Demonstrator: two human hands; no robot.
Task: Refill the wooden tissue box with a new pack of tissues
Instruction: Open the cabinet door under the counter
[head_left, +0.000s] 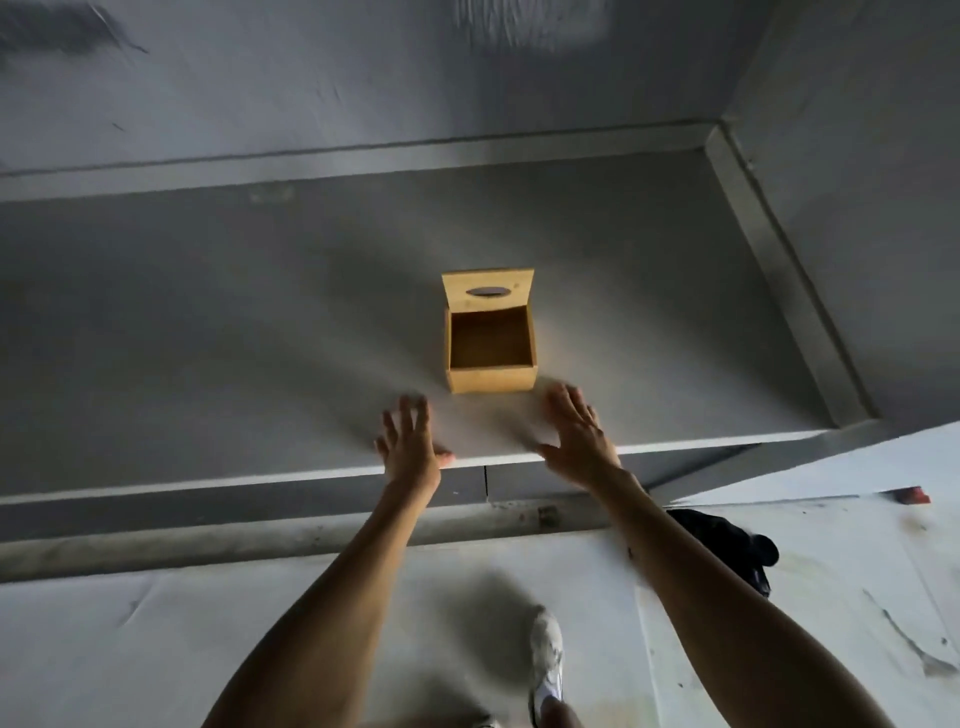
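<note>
Wooden tissue box (491, 353): mid-worktop (208, 312), lid (488, 291) raised, interior bare. Left hand (408, 449), right hand (579, 434): spread, holding nothing, just before box. Black bundle (727, 545) on floor beyond right forearm.

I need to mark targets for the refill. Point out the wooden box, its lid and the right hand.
wooden box (492, 378), head view, on its near front wall.
lid (488, 283), head view, on the raised panel above the oval slot.
right hand (579, 436), head view, on the back of the hand.
</note>
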